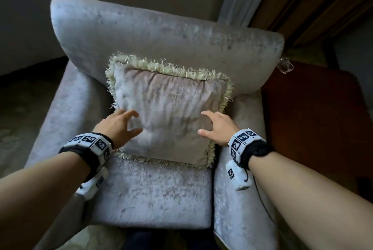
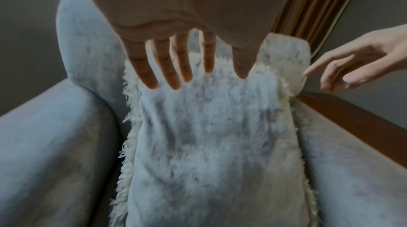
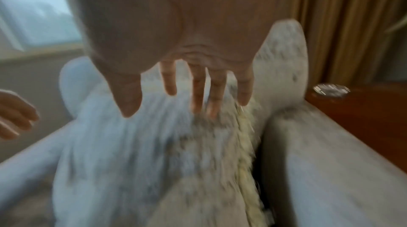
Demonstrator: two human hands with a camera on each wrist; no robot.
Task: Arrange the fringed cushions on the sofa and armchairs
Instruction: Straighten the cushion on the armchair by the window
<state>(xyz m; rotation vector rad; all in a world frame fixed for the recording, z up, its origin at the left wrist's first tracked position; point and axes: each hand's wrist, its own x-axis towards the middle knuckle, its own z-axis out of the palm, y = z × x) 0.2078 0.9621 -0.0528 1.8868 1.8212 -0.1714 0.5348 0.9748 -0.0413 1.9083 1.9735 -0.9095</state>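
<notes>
A pale velvet cushion with a cream-green fringe leans against the backrest of a grey armchair. My left hand hovers over the cushion's left side, fingers spread and straight, holding nothing. My right hand hovers over its right side, fingers spread too. In the left wrist view the cushion lies below my left hand, and my right hand shows at the right. In the blurred right wrist view my right hand is just above the cushion. Whether the fingertips touch the fabric I cannot tell.
A dark red-brown side table stands right of the armchair, with a clear glass object at its far corner. Brown curtains and a white sheer hang behind. Carpet floor lies to the left.
</notes>
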